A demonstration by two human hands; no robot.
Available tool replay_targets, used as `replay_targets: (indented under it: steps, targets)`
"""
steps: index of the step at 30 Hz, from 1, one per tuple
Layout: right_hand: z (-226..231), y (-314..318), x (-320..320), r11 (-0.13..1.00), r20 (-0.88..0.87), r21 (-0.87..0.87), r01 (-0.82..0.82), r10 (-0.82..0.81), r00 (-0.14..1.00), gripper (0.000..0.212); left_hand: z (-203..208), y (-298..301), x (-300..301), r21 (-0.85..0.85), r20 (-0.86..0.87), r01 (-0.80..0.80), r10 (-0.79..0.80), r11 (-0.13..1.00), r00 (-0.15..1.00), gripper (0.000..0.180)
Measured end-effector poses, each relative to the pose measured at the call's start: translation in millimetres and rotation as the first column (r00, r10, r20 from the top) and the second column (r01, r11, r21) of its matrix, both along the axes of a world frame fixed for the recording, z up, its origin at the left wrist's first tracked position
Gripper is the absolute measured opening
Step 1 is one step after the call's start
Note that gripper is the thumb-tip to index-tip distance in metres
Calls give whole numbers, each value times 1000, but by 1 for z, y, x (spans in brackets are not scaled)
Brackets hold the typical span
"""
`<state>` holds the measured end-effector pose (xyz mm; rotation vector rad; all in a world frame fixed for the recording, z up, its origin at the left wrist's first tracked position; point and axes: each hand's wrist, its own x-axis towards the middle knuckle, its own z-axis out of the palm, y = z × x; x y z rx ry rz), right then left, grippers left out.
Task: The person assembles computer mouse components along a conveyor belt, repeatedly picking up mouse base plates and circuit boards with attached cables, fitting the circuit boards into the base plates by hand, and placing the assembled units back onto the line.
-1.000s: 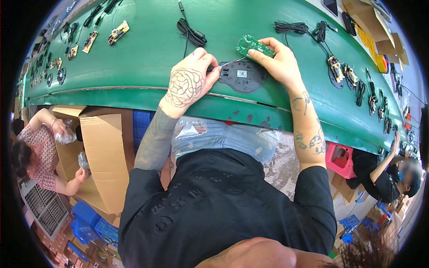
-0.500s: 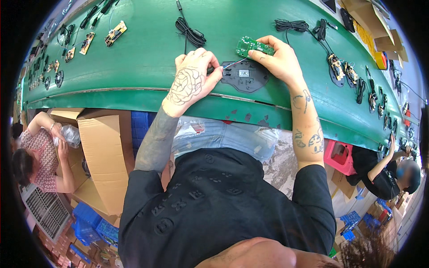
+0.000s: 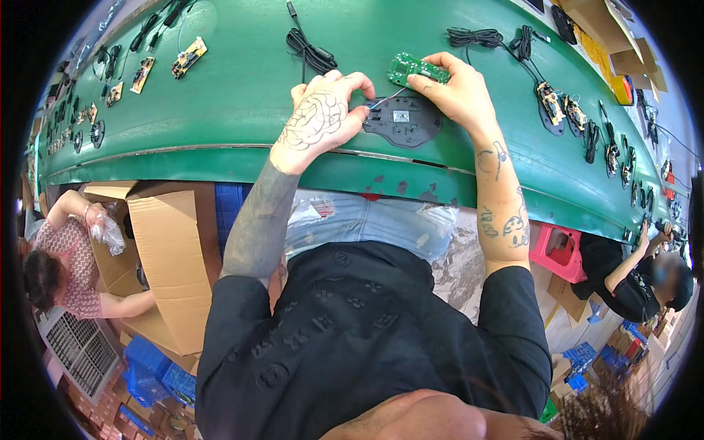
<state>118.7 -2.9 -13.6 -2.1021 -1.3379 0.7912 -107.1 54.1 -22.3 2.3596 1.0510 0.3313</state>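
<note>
My right hand [image 3: 458, 88] grips a green circuit board [image 3: 412, 70] by its right end, thumb on top, held above the bench. Thin coloured wires [image 3: 389, 98] run from the board down to the left edge of a black plastic mouse base [image 3: 411, 125], which lies flat on the green bench. At that edge my left hand [image 3: 323, 114] is closed round the end of a black cable, its thumb by the wires and its index finger lifted apart. My fingers hide most of the grip. The cable's tied coil [image 3: 312, 53] lies beyond my left hand.
Several cables and small boards lie along the green bench [image 3: 242, 88] on both sides. A cardboard box [image 3: 169, 257] stands below at left, beside a co-worker handling a clear plastic bag [image 3: 108, 233]. At right are a pink stool [image 3: 555, 253] and another co-worker [image 3: 638, 279].
My left index finger has lifted away from the thumb at the base's edge. My right hand and the board have dropped slightly nearer. The left co-worker's one arm now reaches into the box.
</note>
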Motion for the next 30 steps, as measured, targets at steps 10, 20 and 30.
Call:
replay_targets:
  steps: [10, 20, 30]
  targets:
    - [9, 0, -1, 997, 145, -70, 44, -34, 989, 58, 3, 13, 8, -26, -56, 201, -203, 979, 978, 29]
    - [22, -34, 2, 970, -182, 198, -140, 176, 967, 28, -5, 36, -2, 6, -8, 394, -394, 919, 919, 29]
    - [0, -71, -21, 825, 408, 375, -424, 264, 874, 26, -7, 32, 10, 24, -21, 373, -373, 927, 928, 33]
